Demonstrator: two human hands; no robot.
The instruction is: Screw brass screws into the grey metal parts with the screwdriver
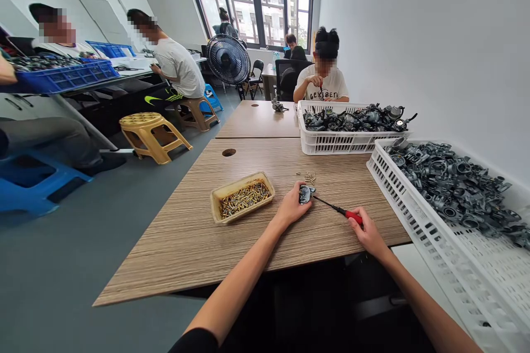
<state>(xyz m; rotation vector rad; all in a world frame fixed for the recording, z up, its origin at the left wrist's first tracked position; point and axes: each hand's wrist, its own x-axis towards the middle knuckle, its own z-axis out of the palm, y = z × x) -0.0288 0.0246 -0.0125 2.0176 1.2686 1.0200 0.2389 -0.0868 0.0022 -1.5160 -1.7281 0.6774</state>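
Observation:
Over the wood-grain table, my left hand (pixel 293 205) is closed around a small grey metal carburetor part (pixel 305 194). A screwdriver (pixel 337 209) with a red and black handle is gripped in my right hand (pixel 368 233). Its long dark shaft points left, and the tip reaches the edge of the metal part; whether it touches a screw is too small to tell. Several brass pieces (pixel 309 177) lie loose just beyond my left hand. To the left of that hand stands a tan tray (pixel 215 210) holding many small brass and silver pieces.
A white crate (pixel 418 218) of grey metal castings stands at the right. Another white crate (pixel 327 144) of carburetors is at the back, before a seated person (pixel 322 80). A single carburetor (pixel 278 103) sits on the far table (pixel 248 124). A yellow stool (pixel 144 124) is left of the table.

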